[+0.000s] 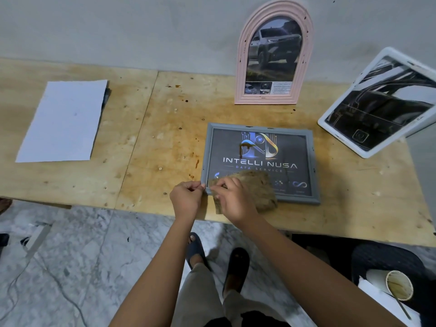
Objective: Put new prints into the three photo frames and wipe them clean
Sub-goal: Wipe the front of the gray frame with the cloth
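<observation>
Right hand (232, 199): fingers curled on brown cloth (258, 186). Left hand (186, 197): pinching grey frame (315, 166) at its near-left corner, by the tabletop's front edge. 1 brown stain (245, 146) on glass. Risk: a loose pinch lets the frame skid off the edge; wiping smears the stain.

Table (165, 142): against wall (118, 31), running left to right.
Paper sheet (63, 121): on table, far left, well apart from all frames.
Arched frame (243, 67): upright at rear of table, against wall, behind flat frame.
Flat frame (259, 125): face up on table, right of centre, near front edge.
Leaning frame (342, 139): on table, far right, tilted back, behind and right of flat frame, apart from it.
Cloth (257, 187): on near-left corner of flat frame, overhanging its front rail.
Left hand (186, 197): at near-left corner of flat frame, left of cloth.
Right hand (236, 201): on cloth, just beside left hand.
Cup (377, 279): below table level, front right.
</observation>
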